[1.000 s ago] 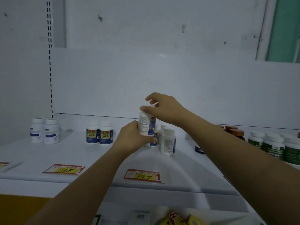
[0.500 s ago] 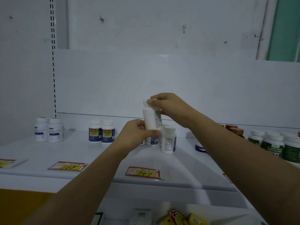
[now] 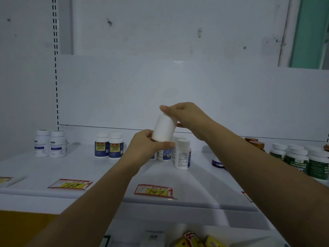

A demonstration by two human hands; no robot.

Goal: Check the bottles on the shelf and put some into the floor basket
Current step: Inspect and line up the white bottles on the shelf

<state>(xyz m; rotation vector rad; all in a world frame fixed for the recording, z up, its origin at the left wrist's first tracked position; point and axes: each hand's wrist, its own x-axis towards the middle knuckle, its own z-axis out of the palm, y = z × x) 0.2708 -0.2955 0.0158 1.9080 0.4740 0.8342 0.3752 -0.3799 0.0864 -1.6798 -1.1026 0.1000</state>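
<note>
White bottle [image 3: 164,129] is up above the shelf [image 3: 106,168], its long axis nearly upright and its top tipped slightly right. My left hand [image 3: 146,148] grips its base; my right hand [image 3: 185,116] grips the cap end.

View: one wide-angle camera, worn on the person's head.
Position: it stood before the shelf [image 3: 53,168], a little above its surface.
Facing: it looked forward and slightly down, roughly square to the back panel [image 3: 178,90].
Nearness: close; the left hand [image 3: 144,148] and right hand [image 3: 185,114] met mid-frame on the white bottle [image 3: 163,129].
Lower edge: a lower shelf [image 3: 240,228] showed along the frame's bottom.
</note>
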